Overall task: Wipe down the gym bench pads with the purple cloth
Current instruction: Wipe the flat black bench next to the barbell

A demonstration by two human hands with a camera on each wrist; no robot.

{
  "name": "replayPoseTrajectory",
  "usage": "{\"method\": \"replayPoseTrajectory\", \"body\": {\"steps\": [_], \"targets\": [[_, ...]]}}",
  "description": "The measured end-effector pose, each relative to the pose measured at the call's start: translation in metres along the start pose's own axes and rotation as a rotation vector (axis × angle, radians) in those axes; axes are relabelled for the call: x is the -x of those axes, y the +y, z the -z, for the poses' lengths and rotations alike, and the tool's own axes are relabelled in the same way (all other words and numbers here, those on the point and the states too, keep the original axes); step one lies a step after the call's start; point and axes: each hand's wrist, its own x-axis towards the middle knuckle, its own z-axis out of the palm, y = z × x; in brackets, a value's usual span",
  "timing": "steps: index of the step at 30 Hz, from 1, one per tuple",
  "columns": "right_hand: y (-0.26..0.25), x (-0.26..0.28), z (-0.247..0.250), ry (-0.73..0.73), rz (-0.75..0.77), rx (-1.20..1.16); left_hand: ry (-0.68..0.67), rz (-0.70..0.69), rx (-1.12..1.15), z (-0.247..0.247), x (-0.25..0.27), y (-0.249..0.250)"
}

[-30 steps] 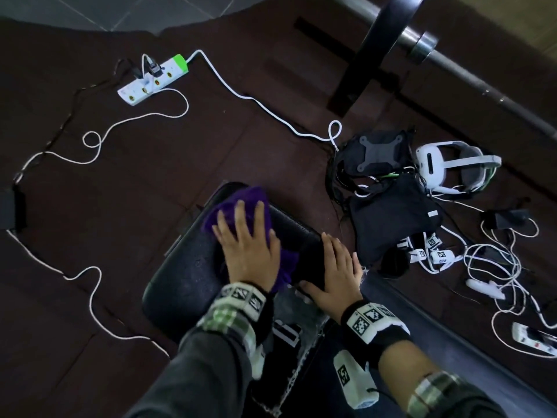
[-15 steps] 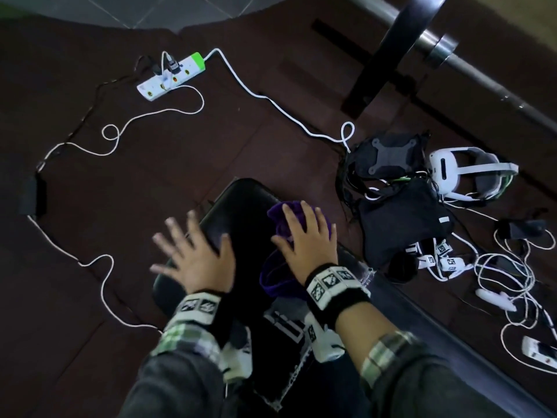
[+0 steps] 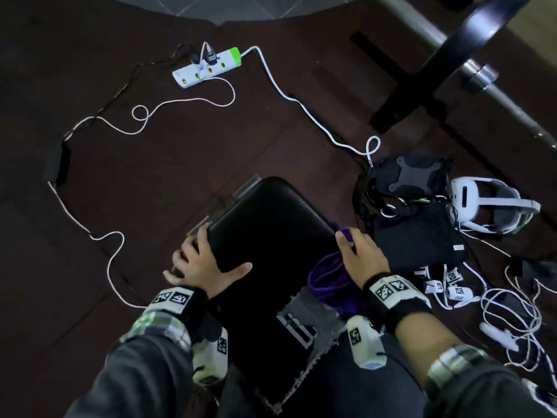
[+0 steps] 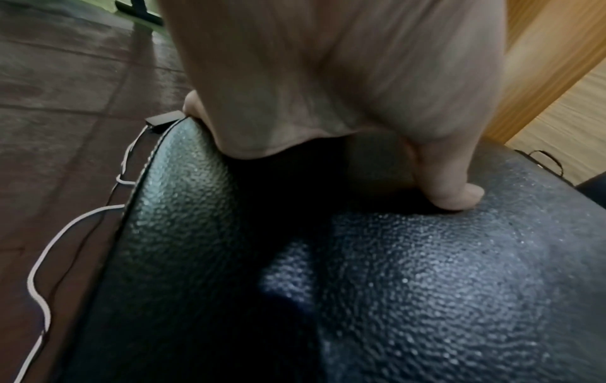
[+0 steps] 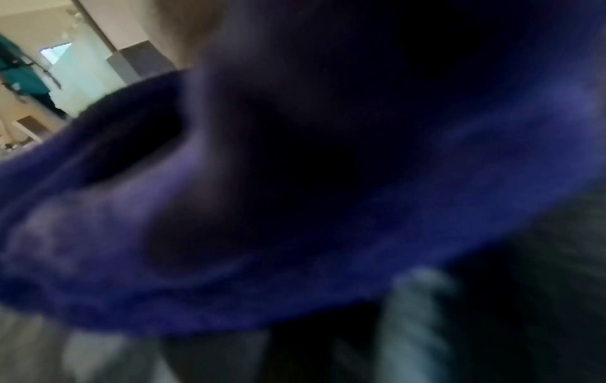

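The black bench pad [image 3: 271, 224] fills the middle of the head view. My left hand [image 3: 205, 260] grips its left edge, thumb lying on top and fingers curled over the side. In the left wrist view the thumb [image 4: 449, 191] presses the grained pad [image 4: 393, 285]. At the pad's right edge my right hand [image 3: 358, 254] holds the bunched purple cloth [image 3: 328, 279] against the side; most of its fingers are hidden past the edge. Blurred purple cloth [image 5: 229, 233] fills the right wrist view.
On the dark floor lie a white power strip [image 3: 208, 67] with a white cable [image 3: 304, 107], a black bag [image 3: 416, 236], a white headset [image 3: 488, 209] and tangled cables [image 3: 506, 312] at the right. A barbell [image 3: 482, 76] crosses the top right.
The cloth went from under my left hand to my right hand, which slid it to the pad's right edge. My left hand moved to the pad's left edge and gripped it.
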Motion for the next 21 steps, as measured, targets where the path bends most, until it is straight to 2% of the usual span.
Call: {"method": "replayPoseTrajectory", "body": {"steps": [5,8,12,17,21], "targets": [[-0.088,-0.053,-0.004,-0.020,0.066,0.085,-0.164,0.019,0.060,0.005,-0.006,-0.005],[-0.129,-0.082,-0.009,-0.079,0.113,0.094,-0.172,0.012,0.114,0.006,-0.006,-0.004],[-0.111,-0.076,-0.003,-0.077,0.153,0.021,-0.191,0.010,0.139,0.010,-0.004,-0.004],[-0.049,-0.027,0.011,-0.051,0.012,-0.042,-0.189,0.008,0.149,0.011,-0.003,-0.004],[-0.052,-0.027,0.010,-0.035,-0.024,-0.010,-0.194,-0.004,0.167,0.013,-0.001,-0.003]]}}
